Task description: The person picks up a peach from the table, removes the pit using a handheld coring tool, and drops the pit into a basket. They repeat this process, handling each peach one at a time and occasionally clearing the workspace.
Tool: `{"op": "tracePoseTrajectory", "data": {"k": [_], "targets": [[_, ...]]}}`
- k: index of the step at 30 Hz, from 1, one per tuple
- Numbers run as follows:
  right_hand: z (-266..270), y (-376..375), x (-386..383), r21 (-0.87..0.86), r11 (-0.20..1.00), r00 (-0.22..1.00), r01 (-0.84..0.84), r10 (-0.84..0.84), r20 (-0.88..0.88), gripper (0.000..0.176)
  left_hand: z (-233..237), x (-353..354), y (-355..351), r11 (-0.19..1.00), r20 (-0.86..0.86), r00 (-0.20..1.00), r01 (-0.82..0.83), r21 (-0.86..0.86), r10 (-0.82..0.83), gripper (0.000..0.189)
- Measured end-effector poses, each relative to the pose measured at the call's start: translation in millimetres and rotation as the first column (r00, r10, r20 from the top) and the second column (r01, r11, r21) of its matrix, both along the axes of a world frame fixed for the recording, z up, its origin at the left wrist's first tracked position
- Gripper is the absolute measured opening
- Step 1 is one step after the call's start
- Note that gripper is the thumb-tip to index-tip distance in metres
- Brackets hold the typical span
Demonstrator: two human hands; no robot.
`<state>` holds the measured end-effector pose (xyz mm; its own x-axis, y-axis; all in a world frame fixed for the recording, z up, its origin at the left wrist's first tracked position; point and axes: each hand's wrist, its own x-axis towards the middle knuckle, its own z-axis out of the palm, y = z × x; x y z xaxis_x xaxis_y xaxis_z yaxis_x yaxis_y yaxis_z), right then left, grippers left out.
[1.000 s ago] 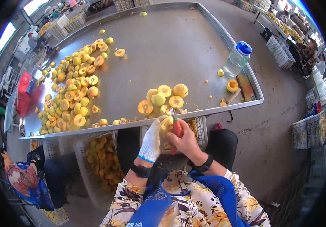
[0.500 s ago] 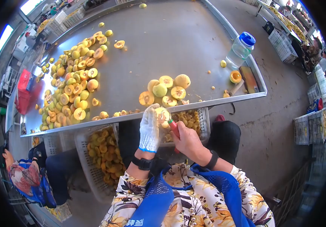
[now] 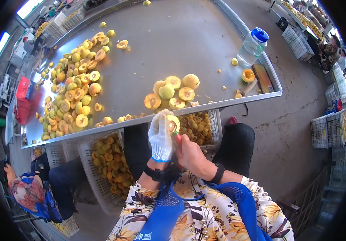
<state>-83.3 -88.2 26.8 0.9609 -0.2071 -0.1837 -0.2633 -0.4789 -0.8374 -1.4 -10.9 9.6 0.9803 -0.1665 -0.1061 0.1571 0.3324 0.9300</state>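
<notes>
My left hand [image 3: 159, 138], in a white glove with a blue cuff, is closed around a yellow peach half [image 3: 174, 122] just below the table's near edge. The cut face is turned to the right. My bare right hand [image 3: 196, 156] grips a red-handled pitting tool [image 3: 178, 139], whose green-ended tip meets the lower rim of the peach half; its working end is hard to make out. Beyond my hands, a small group of peach halves [image 3: 167, 91] lies on the metal table [image 3: 140, 52]. Under my hands stands a crate of cut peach pieces [image 3: 195, 128].
A large pile of peach halves [image 3: 74, 88] covers the table's left side. At the right corner are a water bottle [image 3: 252, 49] and a hollowed peach half [image 3: 248, 75]. Another crate [image 3: 110, 160] of peaches stands at lower left, near a seated person [image 3: 28, 190].
The red-handled tool and my right hand have shifted down and left, and the tool now stands steeper against the peach half. The peach half's cut face shows more clearly.
</notes>
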Motion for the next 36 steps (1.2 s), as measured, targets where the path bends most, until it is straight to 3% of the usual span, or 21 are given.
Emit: {"op": "tracePoseTrajectory", "data": {"k": [3,6,7,10,13,15,18,20,26,29,32,33,35,36], "targets": [[-1,-1,-3,0.016,0.997,0.997,-0.07,0.07,-0.025,0.018,3,14,7,0.994,-0.224,0.969,0.096,-0.048,-0.104,0.023],[0,-6,-1,0.025,0.991,0.988,-0.133,0.134,-0.071,0.02,-16,32,26,0.849,0.138,0.879,0.384,0.363,-0.456,0.023],[0,-7,-1,0.013,0.989,0.987,-0.146,0.147,-0.057,0.02,-21,32,26,0.892,0.004,0.907,0.413,0.183,-0.42,0.027],[-4,-9,6,-0.013,0.992,0.992,-0.123,0.123,-0.015,0.022,-22,27,21,0.959,-0.114,0.956,0.279,0.051,-0.272,0.028],[-10,-2,6,0.007,1.0,0.995,-0.014,0.013,0.095,0.022,5,19,2,0.981,-0.254,0.963,0.034,-0.192,-0.084,0.031],[-9,0,7,0.022,0.999,0.991,0.044,-0.047,0.125,0.022,3,13,-3,0.966,0.231,0.972,-0.026,0.256,-0.035,0.033],[-6,0,5,0.039,0.996,0.994,0.076,-0.079,0.074,0.024,1,6,0,0.941,0.387,0.919,-0.063,0.332,-0.075,0.036],[-7,-2,3,0.058,0.996,0.996,0.065,-0.068,0.061,0.024,6,2,-3,0.998,0.018,0.999,0.039,-0.043,-0.039,0.036],[-10,3,-3,0.142,0.985,0.995,0.096,-0.095,-0.01,0.024,-5,-6,-7,0.999,0.027,1.0,0.017,-0.038,-0.016,0.03],[-11,4,-8,0.124,0.992,0.999,0.037,-0.032,-0.041,0.023,0,1,-1,0.993,-0.168,0.981,0.089,-0.083,-0.102,0.024],[-8,-1,-7,0.117,0.992,0.993,-0.038,0.05,-0.104,0.023,2,15,8,0.97,-0.256,0.936,0.229,-0.077,-0.242,0.022],[1,-4,-5,0.219,0.976,0.985,-0.012,0.049,-0.163,0.022,-1,20,10,0.956,-0.293,0.91,0.271,-0.11,-0.292,0.02],[24,-13,0,0.41,0.911,0.957,0.051,0.073,-0.28,0.021,-3,17,7,0.972,-0.29,0.928,0.228,-0.056,-0.235,0.019],[20,-15,0,0.425,0.905,0.964,0.024,0.091,-0.249,0.021,-3,17,6,0.979,-0.278,0.94,0.202,-0.023,-0.2,0.019]]}}
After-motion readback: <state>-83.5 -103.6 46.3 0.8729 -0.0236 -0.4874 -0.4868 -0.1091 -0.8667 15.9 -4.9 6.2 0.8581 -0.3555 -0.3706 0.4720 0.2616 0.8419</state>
